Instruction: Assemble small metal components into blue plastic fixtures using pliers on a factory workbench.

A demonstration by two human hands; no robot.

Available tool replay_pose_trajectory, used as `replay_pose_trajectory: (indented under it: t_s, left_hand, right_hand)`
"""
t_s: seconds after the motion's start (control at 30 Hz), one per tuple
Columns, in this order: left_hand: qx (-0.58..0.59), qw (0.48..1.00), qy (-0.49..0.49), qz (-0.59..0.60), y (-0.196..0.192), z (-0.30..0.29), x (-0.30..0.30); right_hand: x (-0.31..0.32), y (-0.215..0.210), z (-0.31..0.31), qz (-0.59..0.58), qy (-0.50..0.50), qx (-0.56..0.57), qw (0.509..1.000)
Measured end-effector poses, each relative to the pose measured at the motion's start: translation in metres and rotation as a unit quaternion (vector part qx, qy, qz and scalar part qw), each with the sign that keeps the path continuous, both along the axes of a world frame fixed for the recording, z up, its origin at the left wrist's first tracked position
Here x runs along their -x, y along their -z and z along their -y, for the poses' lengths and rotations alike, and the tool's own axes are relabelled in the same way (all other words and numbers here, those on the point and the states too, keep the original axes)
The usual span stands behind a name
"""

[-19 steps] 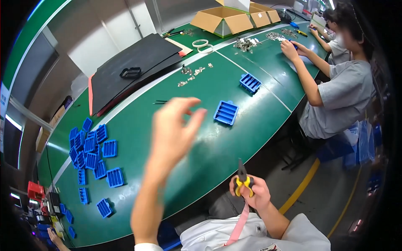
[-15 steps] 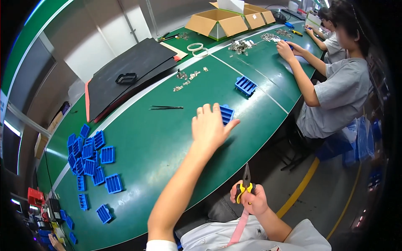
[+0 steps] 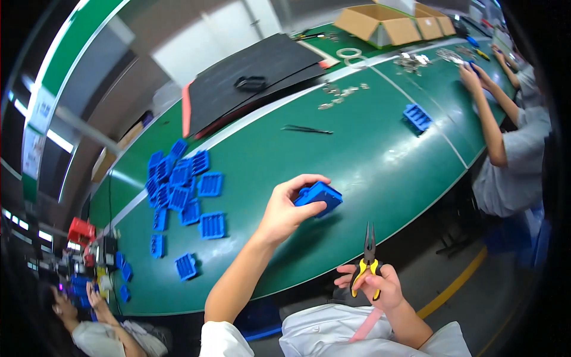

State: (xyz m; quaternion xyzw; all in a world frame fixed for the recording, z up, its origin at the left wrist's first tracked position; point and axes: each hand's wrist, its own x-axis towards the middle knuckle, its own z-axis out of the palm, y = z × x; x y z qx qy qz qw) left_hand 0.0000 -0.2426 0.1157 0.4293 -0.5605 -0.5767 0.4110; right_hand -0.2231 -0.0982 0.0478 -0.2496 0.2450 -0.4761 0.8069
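– Once lifted off the tabletop [image 3: 267,152], gone where in the head view?

– Straight into the left hand [image 3: 284,209]. See the blue holder [image 3: 326,195] tilted above the green surface, with a smooth outer face turned toward the camera. Half a second ago, lying on the tabletop under a reaching palm; now clamped firmly in the grip, between thumb and fingers.

– And on the other side?

– Wrapped loosely round the yellow-and-black pliers [image 3: 369,256] with the right hand [image 3: 388,289], close to the tabletop's edge. Shows a slight gap at the tips now, not visible earlier.

– Meaning what for the work?

– Probably past fetching and into handling, judging by holder and tool both in hand, near each other but not touching. Notice also another holder [image 3: 418,118] well apart to the right, a cluster of holders [image 3: 180,175] to the left, and tweezers [image 3: 308,129] farther out.

– Any brand or label to read?

– Can't find any on holder or pliers. Can spot a pale panel [image 3: 43,107] at far left, too blurred to read.
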Motion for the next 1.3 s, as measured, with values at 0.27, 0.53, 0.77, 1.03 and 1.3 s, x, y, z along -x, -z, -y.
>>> replay_pose_trajectory:
  t_s: [0.27,0.53,0.77,1.03,1.3]
  left_hand:
    - [-0.009,0.988,-0.151,0.024,0.027,-0.059,-0.065]
    - [0.078,0.989,-0.056,0.114,0.027,-0.064,-0.092]
    - [-0.023,0.998,-0.056,0.018,0.031,-0.07,-0.1]
    - [0.13,0.986,-0.082,0.058,0.021,-0.073,-0.102]
    - [0.242,0.955,-0.15,0.083,0.025,-0.074,-0.09]
  right_hand:
    - [-0.052,-0.019,0.014,-0.118,-0.131,0.056,0.983]
    - [-0.068,-0.025,0.018,-0.233,-0.126,0.07,0.962]
    - [-0.074,-0.029,0.023,-0.24,-0.113,0.057,0.963]
    - [-0.082,-0.037,0.029,-0.279,-0.125,0.132,0.943]
    - [-0.089,-0.036,0.029,-0.312,-0.102,0.181,0.927]
